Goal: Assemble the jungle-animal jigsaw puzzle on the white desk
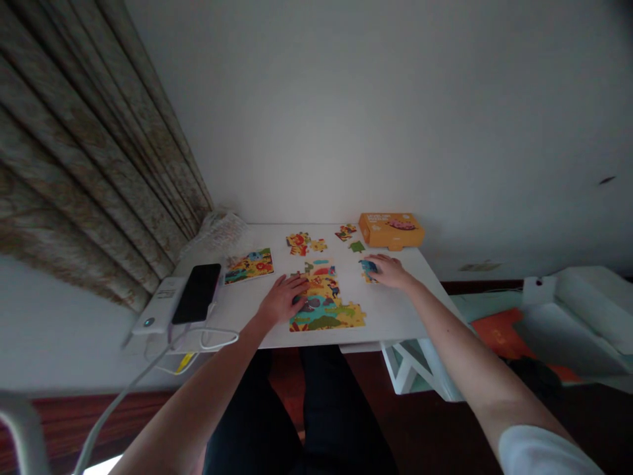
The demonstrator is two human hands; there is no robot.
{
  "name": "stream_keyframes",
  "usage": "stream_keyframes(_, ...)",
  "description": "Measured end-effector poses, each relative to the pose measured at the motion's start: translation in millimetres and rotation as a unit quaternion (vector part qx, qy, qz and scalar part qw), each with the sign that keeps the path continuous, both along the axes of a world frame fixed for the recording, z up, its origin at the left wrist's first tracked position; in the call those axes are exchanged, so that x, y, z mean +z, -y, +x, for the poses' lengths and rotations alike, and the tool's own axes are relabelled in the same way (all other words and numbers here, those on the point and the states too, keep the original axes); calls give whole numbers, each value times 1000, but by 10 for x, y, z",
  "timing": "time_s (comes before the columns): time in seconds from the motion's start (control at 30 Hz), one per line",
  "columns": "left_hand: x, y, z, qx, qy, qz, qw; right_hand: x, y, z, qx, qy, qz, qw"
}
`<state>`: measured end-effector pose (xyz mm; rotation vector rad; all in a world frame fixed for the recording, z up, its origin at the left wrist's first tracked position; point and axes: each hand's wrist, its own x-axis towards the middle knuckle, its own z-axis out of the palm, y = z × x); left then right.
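Observation:
A partly joined jigsaw puzzle (324,313) with animals lies near the table's front edge. Over its left side rests my left hand (284,300), fingers stretched out and lying flat, partly covering it. To the right, my right hand (389,270) has its fingers and thumb around a puzzle piece (368,268) with a blue animal, low over the tabletop; part of it is hidden under the hand. Behind them lie loose pieces: an orange and red cluster (297,243), a yellow piece (319,245), a green piece (357,246) and a colourful cluster (345,231).
An orange puzzle box (391,230) stands at the back right. A picture card (249,266) lies left of the puzzle. Farther left are a black phone (197,294), a white box (161,305) and a white cable (220,338). Clear plastic wrap (217,231) sits by the curtain (93,132).

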<state>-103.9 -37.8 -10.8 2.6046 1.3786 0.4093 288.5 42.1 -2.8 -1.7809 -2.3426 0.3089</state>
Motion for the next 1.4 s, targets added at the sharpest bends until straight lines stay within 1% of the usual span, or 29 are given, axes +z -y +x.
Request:
stream_keyframes(0.07,15,2,2,2,-9,1,1000,29,-22,8,5,-6,-20,1000)
stream_keyframes(0.2,71,25,113,-7,-15,31,999,34,-122,56,17,-27,-25,999)
stream_keyframes(0.27,100,41,253,-16,-6,47,999,23,-194,103,27,-33,-39,998)
stream_keyframes(0.37,110,48,527,-15,-2,47,999,10,-318,149,33,-41,-49,997)
stream_keyframes(0.47,65,28,752,11,-5,37,999,27,-449,126,29,-39,-47,998)
stream_keyframes(0.53,16,13,828,23,-5,28,999,61,-524,90,30,-31,-59,997)
stream_keyframes(0.7,-62,20,843,40,11,16,999,160,-587,67,41,-55,-95,993)
stream_keyframes(0.8,-58,35,835,41,16,18,999,179,-529,97,23,-94,-134,986)
stream_keyframes(0.87,-50,38,836,40,17,16,999,178,-477,109,12,-112,-143,983)
stream_keyframes(1.0,-45,35,841,42,20,14,999,187,-400,106,12,-103,-108,989)
stream_keyframes(1.2,-54,37,839,39,29,15,999,243,-312,107,12,-82,-85,993)
stream_keyframes(1.3,-68,33,836,41,31,15,999,268,-237,71,8,-33,-57,998)
stream_keyframes(1.4,-80,28,834,40,34,17,998,275,-132,-21,19,30,-23,999)
